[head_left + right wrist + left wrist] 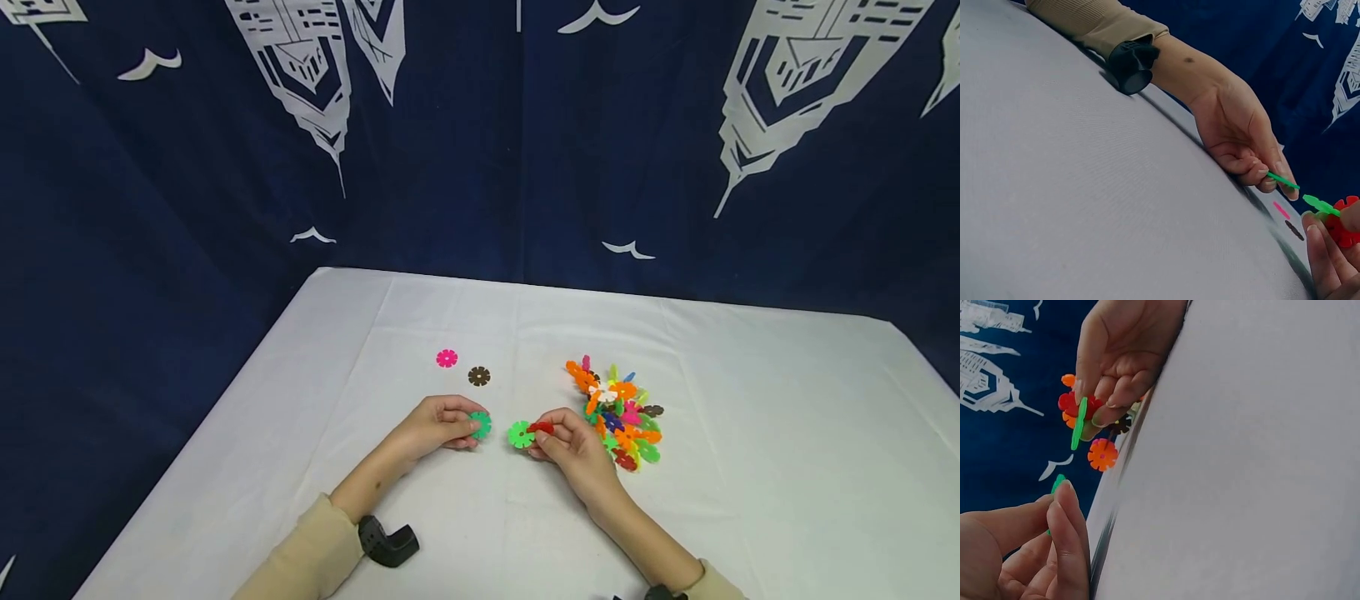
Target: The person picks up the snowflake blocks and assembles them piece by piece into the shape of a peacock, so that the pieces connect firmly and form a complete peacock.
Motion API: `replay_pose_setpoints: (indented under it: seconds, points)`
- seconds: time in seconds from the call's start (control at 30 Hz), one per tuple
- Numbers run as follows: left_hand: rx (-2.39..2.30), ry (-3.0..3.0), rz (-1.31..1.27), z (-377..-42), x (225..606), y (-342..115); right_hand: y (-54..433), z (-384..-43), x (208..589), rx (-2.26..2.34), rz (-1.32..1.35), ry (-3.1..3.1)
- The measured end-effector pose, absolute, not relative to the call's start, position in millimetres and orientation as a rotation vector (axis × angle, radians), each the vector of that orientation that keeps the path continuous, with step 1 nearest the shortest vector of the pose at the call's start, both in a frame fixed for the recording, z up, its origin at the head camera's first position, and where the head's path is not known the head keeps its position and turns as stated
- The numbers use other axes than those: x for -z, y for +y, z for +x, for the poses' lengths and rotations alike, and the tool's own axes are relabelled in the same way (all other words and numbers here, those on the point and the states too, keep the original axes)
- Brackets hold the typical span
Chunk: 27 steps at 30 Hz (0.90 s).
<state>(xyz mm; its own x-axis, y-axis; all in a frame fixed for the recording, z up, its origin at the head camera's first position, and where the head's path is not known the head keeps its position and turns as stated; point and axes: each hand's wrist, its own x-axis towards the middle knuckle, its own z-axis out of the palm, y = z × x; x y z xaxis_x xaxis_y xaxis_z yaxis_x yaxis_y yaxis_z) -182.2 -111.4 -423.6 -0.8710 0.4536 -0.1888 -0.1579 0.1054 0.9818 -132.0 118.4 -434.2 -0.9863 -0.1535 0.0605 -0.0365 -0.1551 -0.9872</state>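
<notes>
In the head view my left hand (442,423) pinches a teal-green notched plastic disc (481,425) between thumb and fingers. Facing it, my right hand (576,450) pinches a red notched disc (542,427) that is joined at an angle to a bright green one (521,434). A short gap separates the teal-green disc from the bright green one. The left wrist view shows the bright green disc (1079,424) edge-on, below the right thumb. Seen from the right wrist, the teal-green disc (1283,180) also appears edge-on, and the fingers partly cover the red disc (1346,225).
Beyond the left hand, a pink disc (447,358) and a brown disc (479,376) lie flat on the white tablecloth (405,333). A heap of multicoloured discs (621,417) lies just right of the right hand. A dark blue curtain (465,167) hangs behind the table.
</notes>
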Motion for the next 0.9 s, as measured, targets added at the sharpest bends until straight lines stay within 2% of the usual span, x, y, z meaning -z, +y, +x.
replay_pose_setpoints:
  seconds: [0.63,0.9]
  points:
    - [-1.905,1.814,0.339,-172.2,427.9,-97.7,120.2,-129.9,429.1,2.404,-0.137,1.753]
    - [-1.946,1.844,0.412,-173.3,429.3,-95.7,122.2,-130.2,429.6,2.4,-0.242,1.69]
